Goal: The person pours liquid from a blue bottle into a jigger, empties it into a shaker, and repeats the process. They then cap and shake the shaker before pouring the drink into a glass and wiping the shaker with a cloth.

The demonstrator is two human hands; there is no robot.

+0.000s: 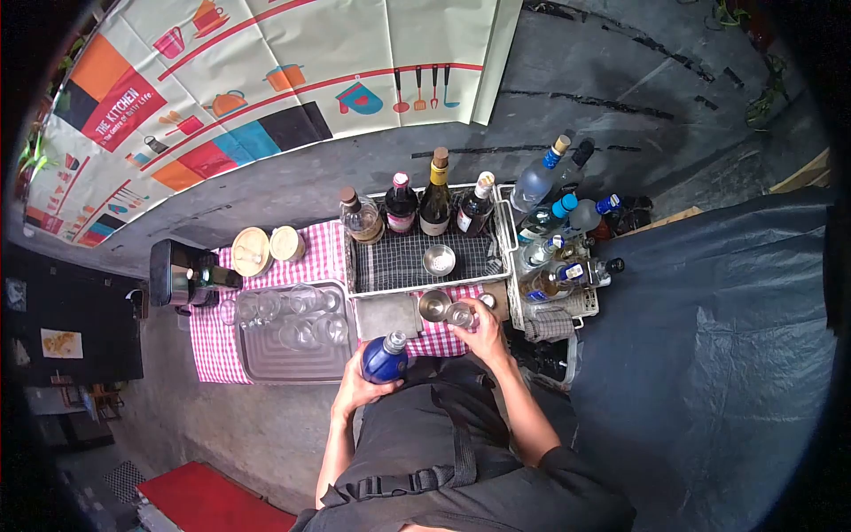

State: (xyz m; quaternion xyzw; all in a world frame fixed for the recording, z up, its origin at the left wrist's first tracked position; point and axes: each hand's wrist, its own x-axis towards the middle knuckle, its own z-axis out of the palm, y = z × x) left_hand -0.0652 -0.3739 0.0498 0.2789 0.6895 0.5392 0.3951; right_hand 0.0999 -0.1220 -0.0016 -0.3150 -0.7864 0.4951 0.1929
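My left hand [359,387] is curled round a round blue glass bottle [385,359] by the desk's [215,355] near edge; my right hand [487,337] pinches a small clear glass [461,315] beside a round steel cup [433,305]. Probably a measuring step, calling for a steady tilt. Bottle labels [434,228] are too small to read; the cream wall sheet [292,97] says "THE KITCHEN".

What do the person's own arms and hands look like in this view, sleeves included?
The left hand and right hand are bare, without gloves, and the forearms are uncovered too; I can make out no watch or bracelet. On the right arm, a plain, dark, loose short sleeve ends near the elbow.
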